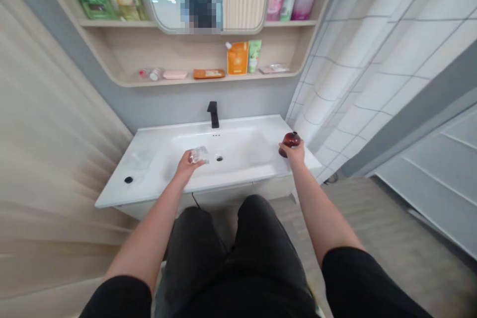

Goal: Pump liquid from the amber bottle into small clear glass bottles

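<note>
My left hand (186, 166) is closed on a clear, see-through container (200, 154) and holds it above the left part of the white sink basin (246, 154). On the counter's right end, my right hand (294, 151) wraps round a dark reddish-brown bottle (291, 139) with a black top. Whether the bottle rests on the counter or is lifted I cannot tell. A small black round piece (128, 180) lies on the left end of the counter, beside a faint clear item that is hard to make out.
A black faucet (213, 114) rises behind the basin drain (219, 158). Above, a shelf (130, 81) carries an orange pouch (237, 58), a green tube (254, 55) and a pink bar (175, 74). Curtains hang at both sides, the checked one (335, 74) close to the bottle.
</note>
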The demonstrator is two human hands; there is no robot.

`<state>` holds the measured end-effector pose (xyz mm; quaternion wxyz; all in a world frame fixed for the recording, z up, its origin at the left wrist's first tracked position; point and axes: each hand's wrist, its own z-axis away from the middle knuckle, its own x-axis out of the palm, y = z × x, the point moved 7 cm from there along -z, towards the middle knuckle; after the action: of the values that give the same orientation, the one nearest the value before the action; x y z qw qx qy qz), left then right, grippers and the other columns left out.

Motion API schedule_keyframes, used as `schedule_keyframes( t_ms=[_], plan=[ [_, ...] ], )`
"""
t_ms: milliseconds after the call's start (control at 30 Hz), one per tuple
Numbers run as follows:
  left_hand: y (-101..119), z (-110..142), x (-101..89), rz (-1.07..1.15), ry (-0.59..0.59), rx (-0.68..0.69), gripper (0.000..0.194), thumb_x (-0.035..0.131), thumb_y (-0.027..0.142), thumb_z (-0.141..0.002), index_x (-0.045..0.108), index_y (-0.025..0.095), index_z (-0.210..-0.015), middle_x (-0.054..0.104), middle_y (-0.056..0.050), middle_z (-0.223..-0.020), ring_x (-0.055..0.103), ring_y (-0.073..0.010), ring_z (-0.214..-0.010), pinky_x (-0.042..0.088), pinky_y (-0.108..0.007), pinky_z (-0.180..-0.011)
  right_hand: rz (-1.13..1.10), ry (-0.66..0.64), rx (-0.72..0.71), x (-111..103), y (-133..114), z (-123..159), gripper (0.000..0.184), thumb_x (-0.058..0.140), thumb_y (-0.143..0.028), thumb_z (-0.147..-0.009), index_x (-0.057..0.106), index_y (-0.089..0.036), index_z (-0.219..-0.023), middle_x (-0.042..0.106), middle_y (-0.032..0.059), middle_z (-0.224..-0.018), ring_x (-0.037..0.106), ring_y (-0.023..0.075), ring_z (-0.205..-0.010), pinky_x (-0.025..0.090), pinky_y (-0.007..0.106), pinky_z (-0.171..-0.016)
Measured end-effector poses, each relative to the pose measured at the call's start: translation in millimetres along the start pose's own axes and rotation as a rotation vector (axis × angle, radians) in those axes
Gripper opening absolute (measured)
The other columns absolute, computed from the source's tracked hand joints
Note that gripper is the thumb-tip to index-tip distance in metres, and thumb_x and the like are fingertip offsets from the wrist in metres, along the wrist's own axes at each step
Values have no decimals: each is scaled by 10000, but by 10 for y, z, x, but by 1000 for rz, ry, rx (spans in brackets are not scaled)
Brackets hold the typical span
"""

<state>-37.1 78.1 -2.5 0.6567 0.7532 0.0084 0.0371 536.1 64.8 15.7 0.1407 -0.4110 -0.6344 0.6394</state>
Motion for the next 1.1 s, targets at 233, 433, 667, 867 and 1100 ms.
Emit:
schedule_keyframes(
  t_ms=[233, 433, 667, 867, 1100],
  plan=[
    [-147, -120, -68, 111, 37, 52, 855, 1138, 403, -504, 699, 267, -1225, 798, -43, -1210, 765, -291, -1147, 609, -521, -1116, -173, -80, -127, 326, -186, 194, 832, 1025, -539, -497, 680, -250, -1197, 799, 90, -1195, 726, 345, -1112, 557, 582, -1132],
    [-207, -117, -60, 148, -8, 39, 804, 1126, 363, -540, 722, 270, -1229, 792, -44, -1220, 758, -280, -1125, 623, -497, -1070, -365, -451, -124, 1210, -580, 925, 877, 1019, -534, -516, 699, -266, -1287, 805, 59, -1195, 760, 315, -1103, 617, 529, -1071],
    [-256, -149, -132, 227, 52, 35, 835, 1117, 298, -513, 661, 261, -1212, 775, -34, -1204, 744, -254, -1119, 606, -463, -1060, -404, -769, -100, 2126, -931, 1772, 814, 1041, -448, -526, 720, -275, -1253, 815, 50, -1166, 768, 339, -1134, 624, 553, -1087],
    [-212, -132, -99, 262, 9, 48, 834, 1117, 283, -510, 667, 266, -1212, 759, -25, -1160, 724, -234, -1056, 606, -422, -996, -361, -835, -90, 2452, -906, 2113, 860, 1019, -416, -540, 672, -257, -1311, 809, 49, -1217, 768, 315, -1149, 608, 511, -1108],
    [-190, -117, -79, 280, -25, 34, 874, 1104, 271, -502, 668, 281, -1260, 732, -31, -1197, 705, -241, -1080, 586, -415, -995, -297, -839, -161, 2505, -805, 2143, 846, 1011, -384, -555, 667, -268, -1319, 809, 23, -1211, 767, 305, -1156, 588, 503, -1143]
  ],
)
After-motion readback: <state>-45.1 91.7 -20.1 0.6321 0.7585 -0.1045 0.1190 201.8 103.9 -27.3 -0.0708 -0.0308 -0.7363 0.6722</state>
